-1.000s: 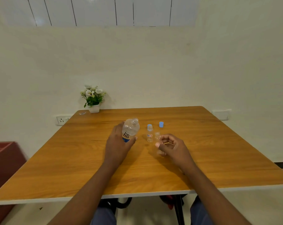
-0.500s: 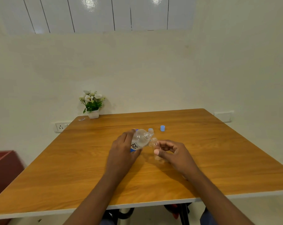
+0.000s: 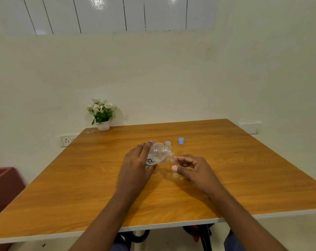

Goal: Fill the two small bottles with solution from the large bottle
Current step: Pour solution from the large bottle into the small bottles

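At the far left edge of the view a dark red box (image 3: 3, 185) stands beside the wooden table (image 3: 81, 187), and on the wall behind it sits a white power socket (image 3: 67, 140). In the table's back left corner a small white pot of white flowers (image 3: 102, 114) stands close to the wall, with a tiny scrap (image 3: 90, 131) lying just beside it. Toward the middle, my left hand (image 3: 135, 166) is wrapped around the large bottle (image 3: 158, 154), fingers (image 3: 144, 149) curled over its top side and the thumb underneath, closed firmly on its labelled body. I hold that clear bottle tipped over to the right, nearly on its side, its open neck meeting the mouth of the small bottle (image 3: 171, 158) in my other hand. Just behind the two necks the second small bottle (image 3: 168, 144) stands upright on the table with its pale blue cap on. My right hand (image 3: 195, 169) pinches the clear small bottle between thumb and fingertips, the thumb in front and the other fingers loosely curled around it; the bottle's lower part is hard to make out against the wood. Farther right and back, a loose blue cap (image 3: 181, 140) stands alone on the table, apart from both hands. On the right wall is a white plate (image 3: 248, 127).
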